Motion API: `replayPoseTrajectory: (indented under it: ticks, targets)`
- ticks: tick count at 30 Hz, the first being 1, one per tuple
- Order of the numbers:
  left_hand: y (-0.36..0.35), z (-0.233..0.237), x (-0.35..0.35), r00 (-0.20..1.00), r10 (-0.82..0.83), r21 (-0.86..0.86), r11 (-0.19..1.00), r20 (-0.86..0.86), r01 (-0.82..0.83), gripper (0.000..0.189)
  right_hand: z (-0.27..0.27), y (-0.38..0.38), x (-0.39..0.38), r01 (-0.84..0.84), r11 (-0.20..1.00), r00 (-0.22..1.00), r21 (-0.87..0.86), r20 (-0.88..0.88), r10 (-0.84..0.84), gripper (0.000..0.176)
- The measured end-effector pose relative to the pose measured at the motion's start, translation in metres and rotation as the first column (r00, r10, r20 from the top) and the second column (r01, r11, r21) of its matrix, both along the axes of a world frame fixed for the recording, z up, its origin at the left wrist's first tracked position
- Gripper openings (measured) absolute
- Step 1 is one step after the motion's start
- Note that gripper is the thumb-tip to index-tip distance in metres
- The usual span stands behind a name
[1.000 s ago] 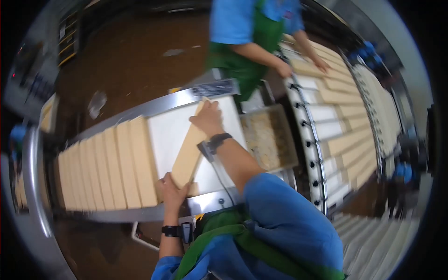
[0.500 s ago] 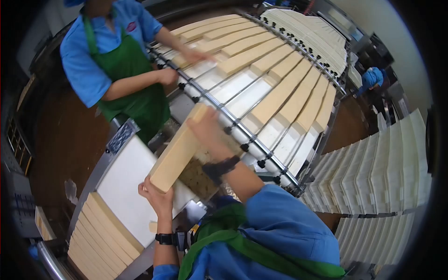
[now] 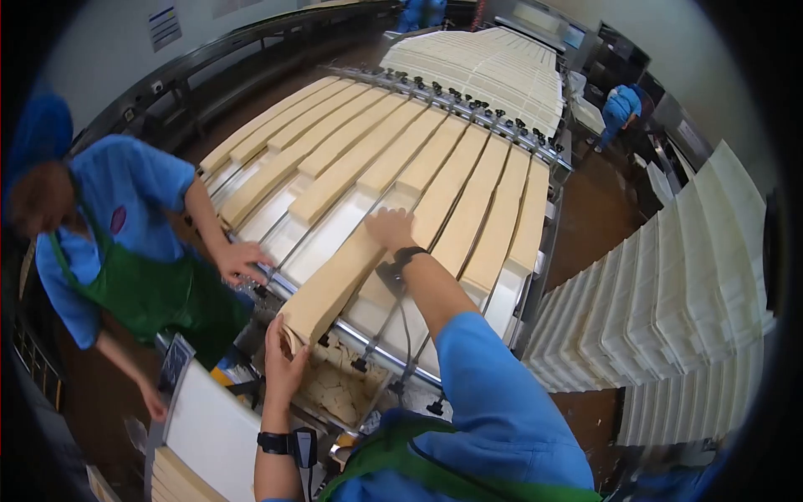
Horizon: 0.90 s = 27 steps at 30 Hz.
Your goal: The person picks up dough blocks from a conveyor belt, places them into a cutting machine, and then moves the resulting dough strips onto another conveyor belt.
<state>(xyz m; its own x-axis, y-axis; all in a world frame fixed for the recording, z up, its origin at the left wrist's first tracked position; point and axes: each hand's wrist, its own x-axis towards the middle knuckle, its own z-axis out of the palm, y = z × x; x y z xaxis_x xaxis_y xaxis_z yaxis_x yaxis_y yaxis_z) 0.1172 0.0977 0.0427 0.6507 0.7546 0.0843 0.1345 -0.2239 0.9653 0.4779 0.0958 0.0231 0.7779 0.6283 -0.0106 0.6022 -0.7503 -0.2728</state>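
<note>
A long, pale yellow dough block slants across the near metal rail of the laned conveyor, its far end over a white lane and its near end outside the rail. My left hand grips the near end, thumb and fingers around it. My right hand is closed over the top of the far end, its fingertips partly hidden. Several similar dough blocks lie lengthwise in the lanes, separated by thin rods. Under the near end, a metal bin holds crumpled dough pieces.
A co-worker stands at left, one hand at the rail. More blocks lie on a white side table. Stacked white trays rise at right. Black knobs stick out along the rail. Another person bends farther back.
Both my hands have carried the dough block from beside the rail to over the conveyor lanes. The co-worker's hand has left the blocks and is now at the rail. My view has turned.
</note>
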Motion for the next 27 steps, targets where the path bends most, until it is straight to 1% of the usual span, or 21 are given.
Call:
replayPoseTrajectory:
  ticks: [2, 4, 6, 8, 9, 12, 15, 18, 19, 21, 22, 24, 25, 27]
  targets:
    - [0.003, -0.009, 0.014, 1.0, -0.01, -0.074, 0.997, 0.02, 0.012, 0.07, -0.007, 0.001, 0.021, -0.014, 1.0, 1.0, 0.008, 0.008, 0.014, 0.055]
    - [0.006, -0.018, 0.026, 1.0, -0.001, 0.025, 1.0, -0.012, 0.001, 0.066, -0.024, 0.005, 0.043, -0.043, 0.999, 0.999, 0.019, 0.018, 0.043, 0.056]
    - [0.008, -0.021, 0.037, 0.999, 0.014, 0.109, 0.994, -0.053, -0.008, 0.063, -0.026, 0.009, 0.051, -0.034, 0.999, 0.998, 0.011, -0.044, 0.035, 0.056]
    - [0.007, -0.018, 0.044, 0.994, 0.037, 0.175, 0.984, -0.102, -0.018, 0.06, -0.011, 0.008, 0.045, -0.004, 0.999, 0.986, 0.038, -0.166, 0.011, 0.056]
    - [0.005, -0.014, 0.049, 0.996, 0.052, 0.106, 0.993, -0.068, -0.044, 0.058, -0.006, 0.008, 0.047, 0.021, 0.999, 0.969, 0.032, -0.246, -0.012, 0.06]
    - [0.01, -0.018, 0.06, 0.989, 0.056, 0.146, 0.989, -0.136, -0.036, 0.056, -0.012, 0.009, 0.05, 0.061, 0.993, 0.986, 0.106, -0.164, -0.043, 0.058]
    - [0.021, -0.035, 0.085, 0.998, -0.035, 0.065, 0.997, -0.043, 0.038, 0.053, -0.009, 0.008, 0.043, 0.129, 0.991, 0.987, -0.026, 0.099, -0.126, 0.062]
    - [0.017, -0.017, 0.114, 0.997, -0.064, -0.031, 0.997, 0.052, 0.066, 0.052, -0.007, 0.006, 0.019, 0.074, 0.987, 0.997, 0.14, 0.003, -0.075, 0.064]
    - [0.02, -0.021, 0.115, 0.999, -0.023, -0.072, 0.997, 0.046, 0.026, 0.052, 0.016, -0.004, 0.009, 0.057, 0.998, 0.993, 0.026, -0.106, -0.054, 0.072]
    - [0.027, -0.035, 0.11, 0.998, 0.065, -0.156, 0.986, 0.027, -0.06, 0.053, -0.001, -0.012, 0.009, 0.046, 0.996, 0.994, 0.08, -0.099, -0.038, 0.076]
    - [0.027, -0.036, 0.103, 0.994, 0.102, -0.124, 0.987, 0.03, -0.098, 0.054, -0.007, -0.014, 0.009, 0.038, 0.993, 0.995, 0.108, -0.096, -0.028, 0.078]
    - [0.026, -0.032, 0.08, 0.982, 0.186, -0.056, 0.981, 0.034, -0.184, 0.056, -0.012, -0.015, 0.015, 0.022, 0.995, 0.996, 0.101, -0.092, -0.013, 0.082]
    - [0.016, -0.023, 0.07, 0.964, 0.247, -0.088, 0.967, 0.096, -0.239, 0.057, -0.014, -0.014, 0.017, 0.001, 0.995, 0.996, 0.096, -0.092, 0.007, 0.084]
    - [-0.001, -0.016, 0.048, 0.925, 0.352, -0.105, 0.935, 0.142, -0.34, 0.054, -0.019, -0.012, 0.026, -0.023, 0.996, 0.99, 0.083, -0.138, 0.034, 0.085]
